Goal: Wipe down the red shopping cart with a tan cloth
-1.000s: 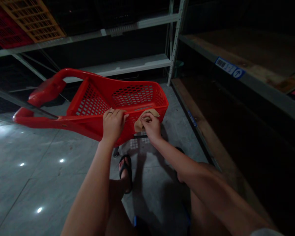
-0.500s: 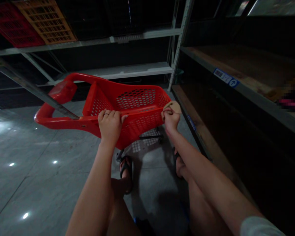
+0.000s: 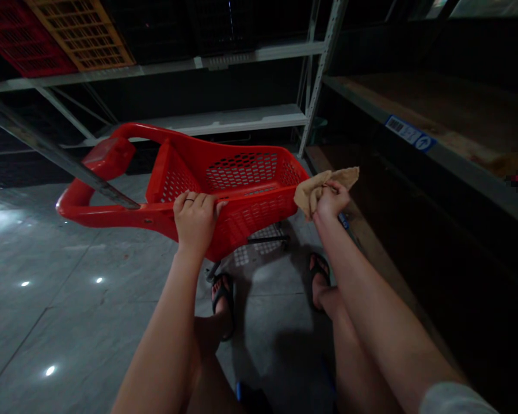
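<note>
A red plastic shopping cart [image 3: 242,215] stands crosswise in front of me, its handle to the left and its perforated basket to the right. My left hand [image 3: 195,221] is closed over the near rim of the basket, with a dark ring on one finger. Just off the cart's right end, my right hand [image 3: 333,201] grips a crumpled tan cloth [image 3: 309,192]. Part of the cloth sticks out on both sides of the fingers, and its left side is close to the basket's corner. Whether it touches the cart I cannot tell.
A white metal rack [image 3: 250,118] runs behind the cart, with a red crate [image 3: 23,43] and a yellow crate [image 3: 84,34] on its upper shelf. A wooden shelf [image 3: 440,109] with a blue label [image 3: 410,133] stands at right. A metal pole [image 3: 60,152] slants across the left.
My right hand has moved right, away from the basket's corner, with the cloth, which now spreads out more. My left hand stays on the rim.
</note>
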`<state>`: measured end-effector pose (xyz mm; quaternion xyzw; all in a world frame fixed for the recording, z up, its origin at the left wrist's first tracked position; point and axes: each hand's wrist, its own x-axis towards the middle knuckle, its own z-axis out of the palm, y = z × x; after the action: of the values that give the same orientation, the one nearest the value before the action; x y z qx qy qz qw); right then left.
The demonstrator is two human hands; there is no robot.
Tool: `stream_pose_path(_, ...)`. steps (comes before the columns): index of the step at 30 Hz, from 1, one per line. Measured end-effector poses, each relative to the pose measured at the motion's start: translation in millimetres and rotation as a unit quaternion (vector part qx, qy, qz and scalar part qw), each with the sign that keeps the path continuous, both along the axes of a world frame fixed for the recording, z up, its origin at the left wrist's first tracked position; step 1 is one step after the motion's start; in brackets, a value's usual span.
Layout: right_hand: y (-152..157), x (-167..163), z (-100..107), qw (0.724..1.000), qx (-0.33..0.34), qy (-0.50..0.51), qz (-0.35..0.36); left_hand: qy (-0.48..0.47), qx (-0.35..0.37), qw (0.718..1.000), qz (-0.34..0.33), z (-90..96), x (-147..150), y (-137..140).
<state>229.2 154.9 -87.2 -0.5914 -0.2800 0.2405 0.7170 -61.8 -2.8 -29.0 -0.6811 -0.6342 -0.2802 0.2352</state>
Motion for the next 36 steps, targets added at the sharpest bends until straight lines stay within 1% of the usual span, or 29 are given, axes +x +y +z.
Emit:
stream_pose_path(1, 2, 3, -2, 1.0, -0.001, -0.024, -0.001, 0.001, 0.006, 1.0, 0.0, -0.9, 0, 1)
stream_pose_path(3, -7, -7, -10, 0.996, -0.009, -0.08, 0.026, 0.004, 0.013, 1.0, 0.0, -2.1, 1, 2)
stream_pose_path(4, -17, -17, -15, 0.993, -0.019, -0.101, 0.061, 0.005, 0.016, 1.0, 0.001, -2.4, 1, 2)
stream_pose_path(6, -46, -47, -27, 0.978, -0.043, -0.117, 0.168, 0.012, 0.02, 1.0, 0.004, -2.2, 1, 3)
stream_pose_path(7, -61, -63, -34, 0.96, -0.06, -0.112, 0.249, 0.017, 0.021, 1.0, 0.008, -1.9, 1, 3)
stream_pose_path(8, -75, -78, -42, 0.945, -0.068, -0.107, 0.3, 0.022, 0.02, 0.999, 0.011, -1.5, 1, 3)
stream_pose_path(10, -94, -102, -54, 0.928, -0.083, -0.092, 0.352, 0.032, 0.013, 0.999, 0.013, -0.6, 0, 2)
stream_pose_path(11, -97, -109, -58, 0.927, -0.085, -0.082, 0.356, 0.034, 0.009, 0.999, 0.011, -0.1, 0, 1)
stream_pose_path(13, -93, -111, -59, 0.93, -0.087, -0.06, 0.352, 0.031, 0.004, 0.999, 0.003, 0.8, -1, 0)
stream_pose_path(15, -77, -98, -51, 0.946, -0.079, -0.029, 0.313, 0.026, -0.001, 1.0, -0.004, 1.5, -2, -1)
stream_pose_path(17, -55, -75, -37, 0.972, -0.054, -0.008, 0.229, 0.019, -0.007, 1.0, -0.005, 1.8, -2, -2)
stream_pose_path(18, -45, -63, -29, 0.983, -0.03, -0.012, 0.18, 0.014, -0.01, 1.0, -0.004, 1.7, -2, -2)
stream_pose_path(19, -37, -51, -23, 0.99, 0.003, -0.028, 0.14, 0.009, -0.013, 1.0, -0.004, 1.5, -2, -1)
stream_pose_path(20, -31, -41, -18, 0.991, 0.035, -0.058, 0.118, 0.004, -0.014, 1.0, -0.004, 1.2, -2, -1)
stream_pose_path(21, -28, -34, -17, 0.988, 0.061, -0.094, 0.11, 0.001, -0.014, 1.0, -0.004, 0.9, -2, -1)
stream_pose_path(22, -27, -29, -19, 0.982, 0.073, -0.128, 0.115, 0.0, -0.012, 1.0, -0.004, 0.6, -2, -1)
stream_pose_path(23, -29, -27, -24, 0.978, 0.062, -0.154, 0.13, 0.0, -0.009, 1.0, -0.006, 0.4, -1, 0)
stream_pose_path(25, -36, -28, -43, 0.973, -0.013, -0.167, 0.161, 0.0, -0.003, 1.0, -0.007, 0.4, -1, 0)
stream_pose_path(27, -43, -33, -65, 0.968, -0.098, -0.144, 0.182, -0.002, -0.004, 1.0, -0.006, 1.0, -1, 0)
stream_pose_path(29, -43, -37, -77, 0.965, -0.147, -0.118, 0.184, -0.003, -0.013, 1.0, -0.002, 1.9, -1, -1)
stream_pose_path(31, -37, -37, -74, 0.968, -0.158, -0.104, 0.166, 0.001, -0.019, 1.0, 0.002, 2.8, 0, -2)
stream_pose_path(33, -28, -35, -58, 0.975, -0.143, -0.096, 0.139, 0.0, -0.02, 1.0, 0.003, 3.6, 0, -2)
stream_pose_path(34, -23, -33, -48, 0.98, -0.116, -0.103, 0.127, -0.004, -0.02, 1.0, 0.002, 3.9, 1, -2)
stream_pose_path(36, -18, -28, -29, 0.982, -0.036, -0.144, 0.12, -0.019, -0.026, 0.999, 0.001, 4.4, 1, -2)
